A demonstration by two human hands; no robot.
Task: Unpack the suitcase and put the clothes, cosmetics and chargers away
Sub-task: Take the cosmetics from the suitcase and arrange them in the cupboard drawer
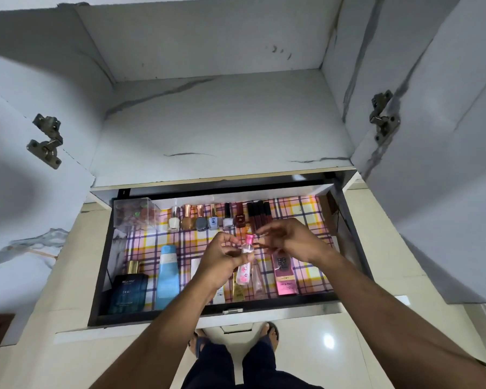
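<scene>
My left hand (pixel 222 258) pinched pink-capped bottle (pixel 246 262) upright over open drawer (pixel 101 276); my right hand (pixel 286 240) hovered just beside cap, fingers loose, holding nothing.

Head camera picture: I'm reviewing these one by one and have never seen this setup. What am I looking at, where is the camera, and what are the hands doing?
There is no machine here. A person wears a wide-angle camera on the head, so you look down along both forearms. That is why the cupboard looks bent.

In front is an open drawer lined with checked paper, under an open cupboard with both doors swung out. Along the back stands a row of nail polish bottles, with dark lip tubes to their right and a clear box to their left. Nearer the front lie a dark blue perfume bottle, a light blue bottle and a pink tube.

The left hand pinches a small clear bottle with a pink cap above the drawer. The right hand is beside the cap, fingers loosely curled, holding nothing I can see.
</scene>
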